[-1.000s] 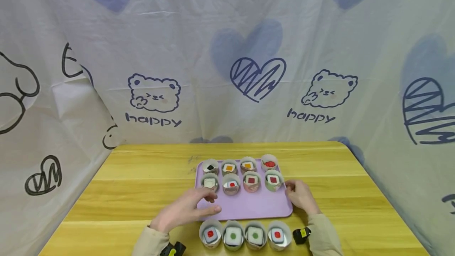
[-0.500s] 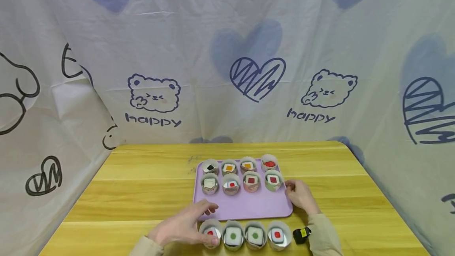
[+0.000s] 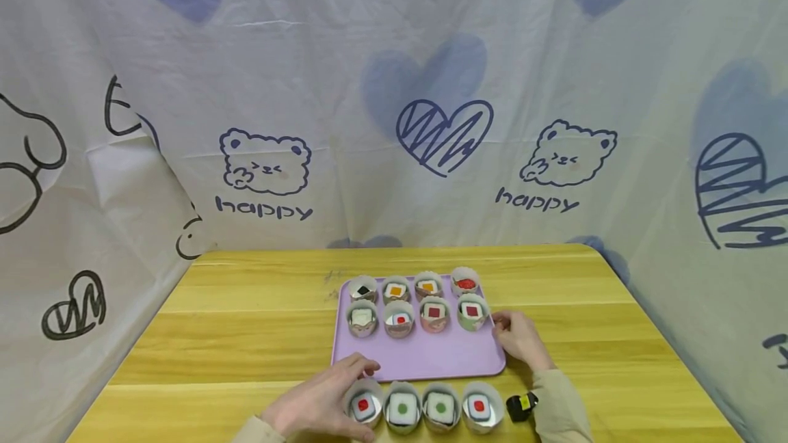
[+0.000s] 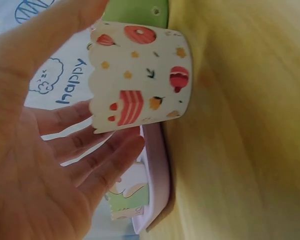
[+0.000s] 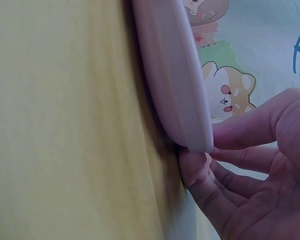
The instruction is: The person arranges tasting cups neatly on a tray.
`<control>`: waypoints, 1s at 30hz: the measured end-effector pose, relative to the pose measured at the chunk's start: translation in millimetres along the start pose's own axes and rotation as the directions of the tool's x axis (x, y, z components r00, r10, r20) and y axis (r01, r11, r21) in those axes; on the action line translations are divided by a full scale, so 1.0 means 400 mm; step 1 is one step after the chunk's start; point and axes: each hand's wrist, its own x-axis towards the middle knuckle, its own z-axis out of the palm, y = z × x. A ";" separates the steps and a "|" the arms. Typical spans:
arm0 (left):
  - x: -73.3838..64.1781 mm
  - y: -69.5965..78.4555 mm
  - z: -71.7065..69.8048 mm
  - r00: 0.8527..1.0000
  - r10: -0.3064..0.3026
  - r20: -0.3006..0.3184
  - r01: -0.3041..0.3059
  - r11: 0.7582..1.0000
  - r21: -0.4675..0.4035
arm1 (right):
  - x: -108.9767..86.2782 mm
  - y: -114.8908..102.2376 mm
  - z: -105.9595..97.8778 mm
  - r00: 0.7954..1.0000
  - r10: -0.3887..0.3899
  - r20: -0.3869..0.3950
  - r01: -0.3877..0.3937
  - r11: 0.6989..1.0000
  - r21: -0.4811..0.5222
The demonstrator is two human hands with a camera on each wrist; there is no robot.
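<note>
Four... several paper baking cups stand in a front row on the table, each with a small square cake inside. My left hand (image 3: 317, 402) is spread around the leftmost cup (image 3: 363, 405), whose cake has a red dot; thumb on the near side, fingers on the far side. In the left wrist view this paper baking cup (image 4: 140, 75) is white with dessert prints, and the fingers stay loosely extended beside it. My right hand (image 3: 522, 342) pinches the right edge of the lilac tray (image 3: 431, 361); in the right wrist view its thumb is low against the rim.
Two rows of filled baking cups, including a green one (image 3: 472, 313), stand on the tray's far part. Next to the left cup is a cup with a green-dotted cake (image 3: 403, 409). A printed cloth (image 3: 357, 156) hangs behind the wooden table (image 3: 246, 320).
My left hand has moved from over the tray's front left down toward me, to the leftmost cup of the front row. The right hand stays at the tray's edge.
</note>
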 end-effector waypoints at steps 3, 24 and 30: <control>0.002 -0.003 0.007 1.000 -0.008 -0.008 0.008 1.000 -0.001 | 0.001 0.001 0.000 1.000 0.001 0.001 -0.001 1.000 -0.003; 0.004 -0.006 0.031 0.999 0.019 -0.038 -0.018 0.999 0.029 | -0.002 -0.001 -0.002 1.000 0.013 0.001 -0.013 1.000 0.028; 0.005 -0.004 0.034 0.999 0.022 -0.044 -0.020 0.999 0.048 | -0.002 -0.001 -0.003 1.000 0.009 0.001 -0.009 1.000 0.024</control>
